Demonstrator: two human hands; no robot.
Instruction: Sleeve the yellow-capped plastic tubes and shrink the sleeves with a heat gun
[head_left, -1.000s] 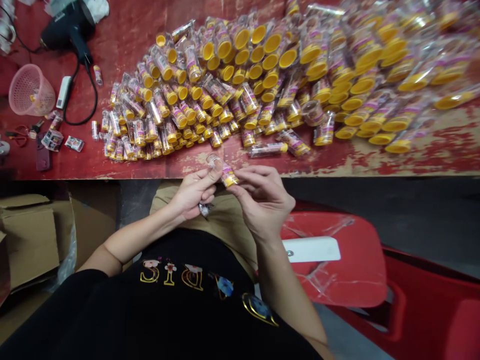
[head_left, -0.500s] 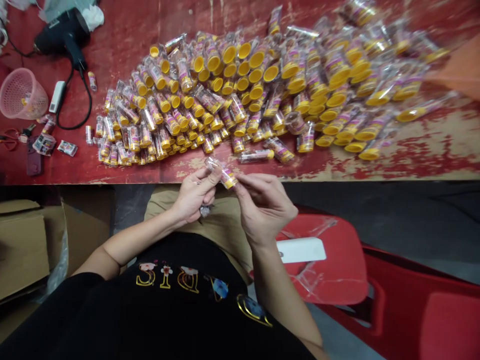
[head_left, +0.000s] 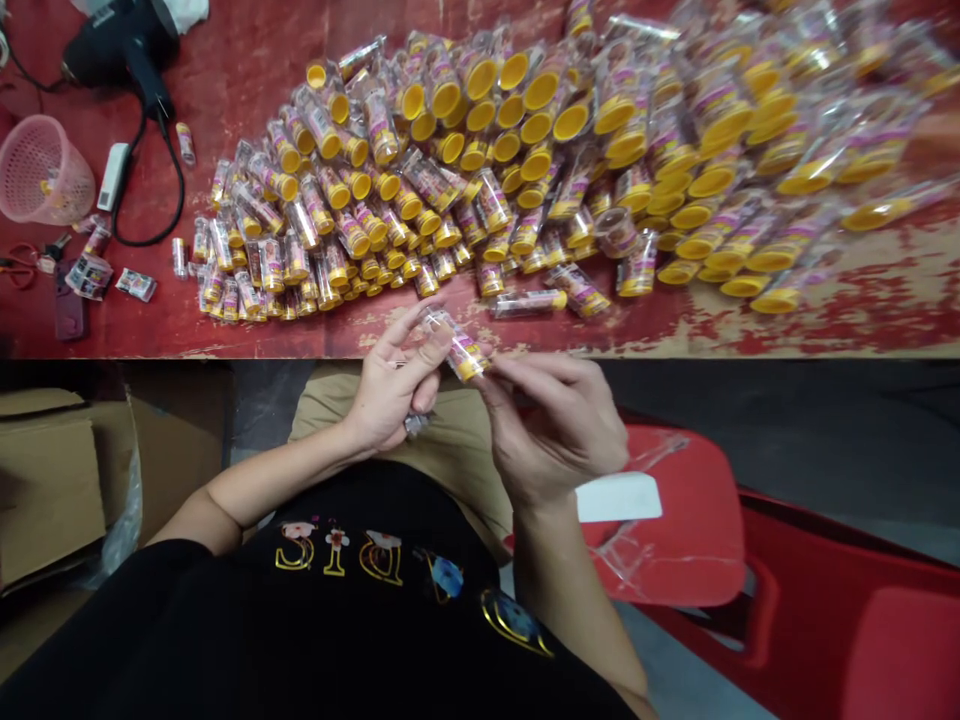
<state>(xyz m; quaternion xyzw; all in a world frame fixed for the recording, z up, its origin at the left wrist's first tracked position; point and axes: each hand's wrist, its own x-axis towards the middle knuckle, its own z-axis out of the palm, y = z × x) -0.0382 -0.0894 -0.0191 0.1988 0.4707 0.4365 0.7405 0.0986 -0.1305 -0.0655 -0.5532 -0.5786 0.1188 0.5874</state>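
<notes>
Just off the table's front edge, my left hand [head_left: 394, 385] grips a small clear tube with a yellow cap [head_left: 463, 350] between thumb and fingers. The tube tilts, its yellow end down and to the right. A bit of crumpled clear plastic [head_left: 417, 424] shows below the curled fingers of that hand. My right hand [head_left: 555, 420] is closed in a pinch at the yellow end, thumb and forefinger touching it. Beyond both hands, a large heap of similar yellow-capped tubes [head_left: 405, 200] covers much of the table.
On the left of the red table [head_left: 247, 60] lie a heat gun [head_left: 124, 50] with its cord, a pink basket [head_left: 45, 170], red-handled scissors [head_left: 19, 265] and small printed packets [head_left: 136, 284]. A red chair [head_left: 675, 520] stands at right, cardboard boxes [head_left: 52, 480] at left.
The view has shifted slightly. My hands and the tube sit a little further right in the picture, and my right hand has turned somewhat, still pinching the yellow end.
</notes>
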